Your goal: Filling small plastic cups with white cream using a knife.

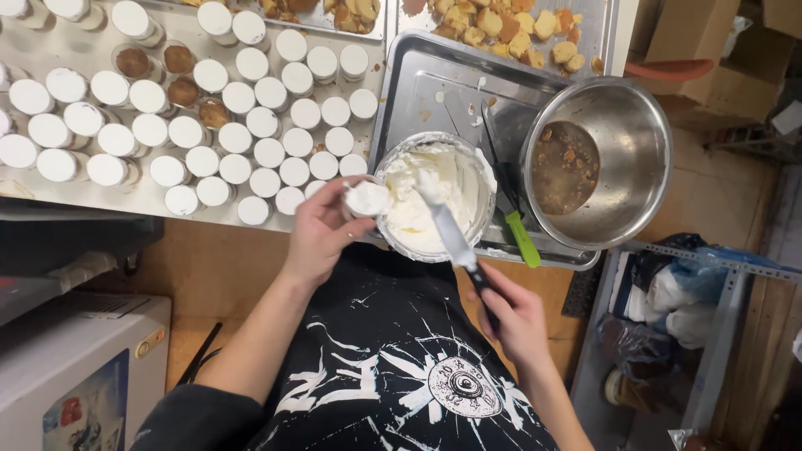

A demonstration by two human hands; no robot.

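— Hands first. What has the left hand (322, 230) got?

— Fingers wrapped round a small cup (368, 199), filled white to the top, held just at the near-left rim of the cream bowl (478, 171).

— Right hand (516, 317)?

— Clenched on the dark handle of a spatula (447, 230). Blade points up and away from the body, its tip loaded with white cream, over the bowl's contents and close to the cup.

— Bowl itself?

— Round, metal, about half full of white cream smeared up the walls. Sits at the near-left corner of a metal tray (418, 83).

— Else on that tray?

— Bigger steel bowl (631, 134) at the right, touching or nearly touching the cream bowl, brown liquid with crumbs in the bottom. Between the two bowls, a tool with a green handle (524, 240) lying flat, dark blade pointing away. A few cream smears on the bare tray.

— Further out?

— Left of the tray, on the counter (209, 267), many rows of small cups (276, 125) topped white, packed close. A few among them at far left show brown tops (182, 90). Beyond the tray, a second tray with cake chunks (501, 25), golden-brown.

— Near side?

— Wooden counter edge, then the person's black shirt with white print. White box (75, 367) lower left; shelf with plastic bags (685, 292) lower right.
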